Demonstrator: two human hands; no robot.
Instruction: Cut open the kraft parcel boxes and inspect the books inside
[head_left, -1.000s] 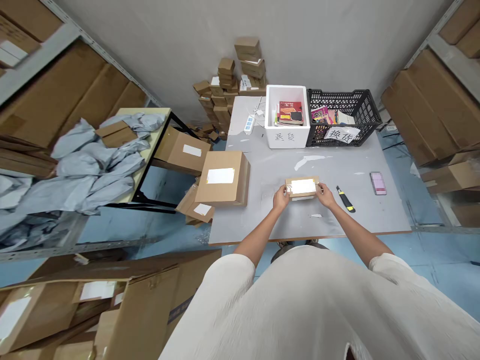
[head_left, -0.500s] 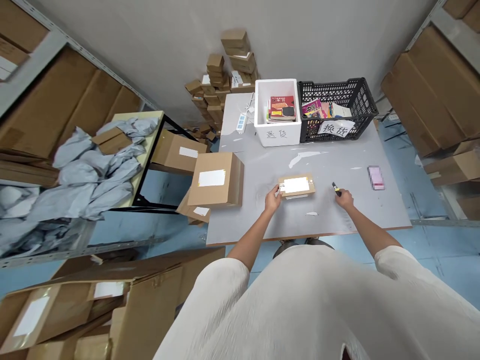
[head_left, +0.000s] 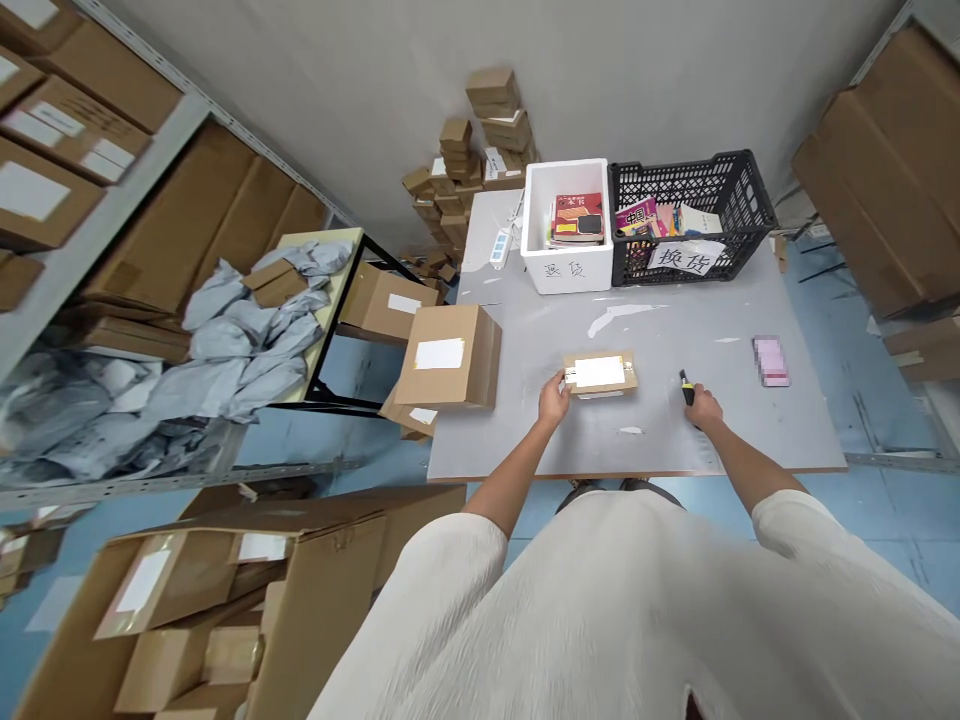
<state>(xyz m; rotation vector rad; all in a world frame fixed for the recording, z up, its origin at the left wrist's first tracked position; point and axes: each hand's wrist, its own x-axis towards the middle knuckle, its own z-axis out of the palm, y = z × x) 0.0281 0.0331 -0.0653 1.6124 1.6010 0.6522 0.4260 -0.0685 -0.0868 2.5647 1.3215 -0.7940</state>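
A small cardboard box (head_left: 600,372) with a white label on top lies on the grey table (head_left: 517,440). My left hand (head_left: 553,399) grips its left end, thumb and fingers at the edge. To the right of the box, my right hand (head_left: 703,407) is closed around a black and yellow utility knife (head_left: 686,386), whose tip points away from me. The knife is apart from the box. Whether its blade is out is too small to tell.
A larger labelled carton (head_left: 450,357) stands at the table's left edge. At the back are a white bin (head_left: 568,270) and a black crate (head_left: 694,222), both holding books. A pink phone (head_left: 771,361) lies right. Grey parcels (head_left: 247,345) fill a side table. An open carton (head_left: 337,580) is lower left.
The view has swung slightly left, so the scene sits farther right. My right hand has turned the knife more upright in view. My left hand stays on the small box.
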